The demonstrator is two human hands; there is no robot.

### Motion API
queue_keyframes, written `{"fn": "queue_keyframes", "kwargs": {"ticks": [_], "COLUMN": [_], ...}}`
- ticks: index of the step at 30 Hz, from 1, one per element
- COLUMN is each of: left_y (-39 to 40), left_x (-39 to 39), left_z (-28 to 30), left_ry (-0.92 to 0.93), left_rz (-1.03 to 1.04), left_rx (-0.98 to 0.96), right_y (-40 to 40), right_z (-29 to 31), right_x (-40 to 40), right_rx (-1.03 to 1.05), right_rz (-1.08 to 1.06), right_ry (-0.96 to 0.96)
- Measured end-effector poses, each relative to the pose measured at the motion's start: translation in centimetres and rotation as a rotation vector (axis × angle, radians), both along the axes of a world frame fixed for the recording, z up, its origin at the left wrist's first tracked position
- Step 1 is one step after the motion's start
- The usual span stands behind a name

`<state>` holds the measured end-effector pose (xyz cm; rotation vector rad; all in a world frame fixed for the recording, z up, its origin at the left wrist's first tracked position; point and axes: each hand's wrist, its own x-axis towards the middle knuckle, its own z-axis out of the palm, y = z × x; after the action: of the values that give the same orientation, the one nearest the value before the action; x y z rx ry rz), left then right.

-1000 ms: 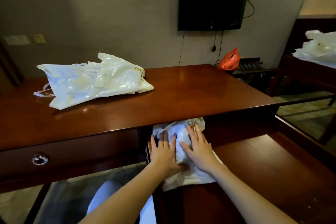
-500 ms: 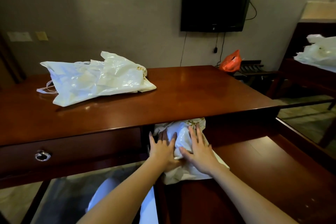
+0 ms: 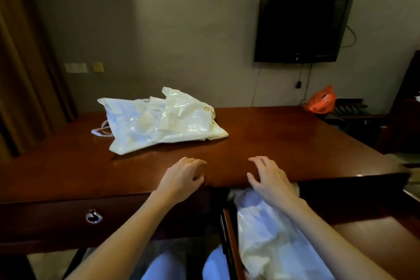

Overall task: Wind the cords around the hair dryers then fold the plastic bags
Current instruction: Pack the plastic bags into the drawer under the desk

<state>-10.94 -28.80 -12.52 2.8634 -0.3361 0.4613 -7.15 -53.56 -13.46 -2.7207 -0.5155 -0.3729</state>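
A crumpled white plastic bag (image 3: 163,119) lies on the brown wooden desk (image 3: 284,143), toward the back left. Another white plastic bag (image 3: 268,236) lies in the pulled-out right drawer (image 3: 229,245), below the desk's front edge. My left hand (image 3: 181,178) hovers over the desk's front edge with loosely curled fingers and holds nothing. My right hand (image 3: 268,179) is beside it, above the drawer's bag, fingers relaxed and empty. No hair dryer is in view.
The left drawer with a metal ring pull (image 3: 93,216) is closed. A black TV (image 3: 300,27) hangs on the wall. An orange bag (image 3: 321,102) sits on a rack at the back right. Curtains hang at the left.
Both hands have lifted off the bag in the drawer and risen to the desk's front edge. The camera has tilted up and shifted left.
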Motion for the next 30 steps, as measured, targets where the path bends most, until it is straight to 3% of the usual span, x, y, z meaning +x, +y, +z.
{"fn": "queue_keyframes", "kwargs": {"ticks": [7, 12, 17, 23, 30], "left_y": [6.8, 9.6, 10.5, 10.5, 7.3], "left_x": [6.6, 11.4, 15.0, 15.2, 11.0], "left_z": [1.8, 1.6, 0.6, -1.1, 1.3], "left_ry": [0.116, 0.189, 0.219, 0.220, 0.407], "left_rz": [0.291, 0.384, 0.386, 0.352, 0.250], "left_rx": [0.123, 0.167, 0.248, 0.298, 0.141], "right_y": [11.6, 16.8, 15.9, 14.1, 9.5], "right_z": [2.0, 2.1, 1.4, 0.4, 0.6], "right_x": [9.1, 14.7, 18.4, 19.1, 15.0], "right_rx": [-0.232, -0.351, -0.400, -0.582, -0.609], "right_rz": [0.074, -0.029, -0.141, -0.014, 0.065], "right_ry": [0.119, 0.086, 0.136, -0.075, -0.137]}}
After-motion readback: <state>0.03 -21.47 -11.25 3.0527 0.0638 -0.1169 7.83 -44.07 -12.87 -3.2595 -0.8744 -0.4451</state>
